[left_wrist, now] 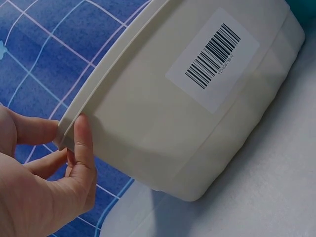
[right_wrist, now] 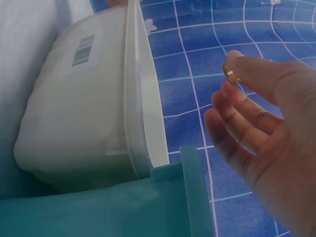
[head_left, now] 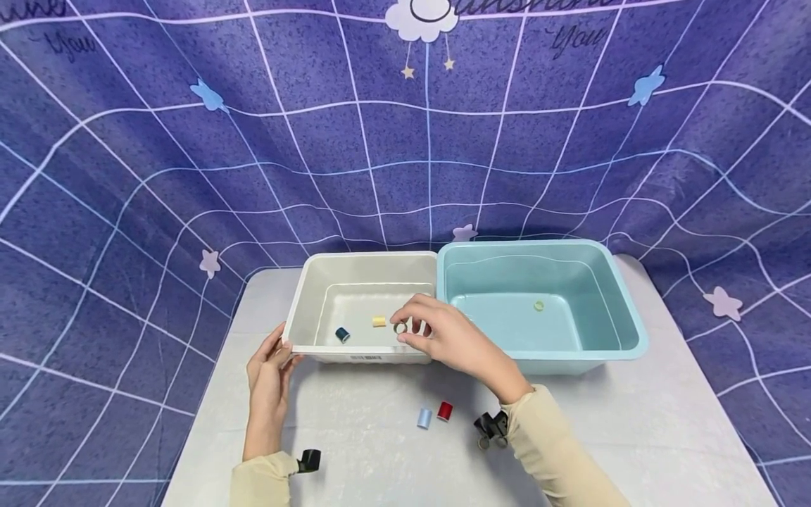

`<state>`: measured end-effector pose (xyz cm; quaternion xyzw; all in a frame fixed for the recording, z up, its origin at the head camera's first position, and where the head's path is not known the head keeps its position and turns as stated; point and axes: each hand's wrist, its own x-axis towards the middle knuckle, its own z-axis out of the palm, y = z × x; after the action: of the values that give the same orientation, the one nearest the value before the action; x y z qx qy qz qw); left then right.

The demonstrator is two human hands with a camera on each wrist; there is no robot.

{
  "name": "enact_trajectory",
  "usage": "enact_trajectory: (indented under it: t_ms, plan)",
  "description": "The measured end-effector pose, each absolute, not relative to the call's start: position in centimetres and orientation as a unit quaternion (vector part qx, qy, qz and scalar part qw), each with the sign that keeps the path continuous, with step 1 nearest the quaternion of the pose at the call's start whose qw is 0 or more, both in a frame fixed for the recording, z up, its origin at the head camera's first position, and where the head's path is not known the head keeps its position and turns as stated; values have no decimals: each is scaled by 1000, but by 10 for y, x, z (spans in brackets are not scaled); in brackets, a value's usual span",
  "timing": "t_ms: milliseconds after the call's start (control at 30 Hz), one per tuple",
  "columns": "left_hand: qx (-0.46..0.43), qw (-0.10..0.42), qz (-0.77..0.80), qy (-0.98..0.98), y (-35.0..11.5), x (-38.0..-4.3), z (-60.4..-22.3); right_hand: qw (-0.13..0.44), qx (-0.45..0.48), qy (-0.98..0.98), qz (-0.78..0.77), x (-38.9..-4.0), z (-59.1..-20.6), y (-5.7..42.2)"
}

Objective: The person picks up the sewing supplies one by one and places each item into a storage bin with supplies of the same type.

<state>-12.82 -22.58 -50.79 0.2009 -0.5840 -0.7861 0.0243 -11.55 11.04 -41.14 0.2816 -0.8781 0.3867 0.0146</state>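
Observation:
My right hand point(head_left: 440, 334) pinches a small gold-coloured ring point(right_wrist: 228, 74) between thumb and fingertips, above the right part of the white bin point(head_left: 374, 350). The ring looks darker in the head view. At the bin's front left corner my left hand point(head_left: 269, 380) holds the rim, thumb and fingers on either side of it in the left wrist view. Inside the white bin lie a dark teal thread spool point(head_left: 342, 334) and a yellow spool point(head_left: 379, 321). A pale green ring point(head_left: 538, 306) lies on the floor of the light blue bin point(head_left: 545, 364).
A light blue spool point(head_left: 424, 418) and a red spool point(head_left: 445, 411) stand on the white-covered table point(head_left: 367, 451) in front of the bins. The two bins touch side by side. Behind them hangs a blue gridded cloth point(head_left: 393, 190). A barcode label point(left_wrist: 212, 59) marks the white bin's front.

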Motion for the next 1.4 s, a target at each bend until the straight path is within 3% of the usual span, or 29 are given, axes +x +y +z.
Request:
enact_trajectory:
  t_ms: [433,1400]
  plan:
    - [204,20,-784,-586,-225,-129,-506,28,272,-863,425,-151,-407,92]
    - [194,27,-790,-581,-226,-129,-510,-51,221,-877,423,-228,-400,61]
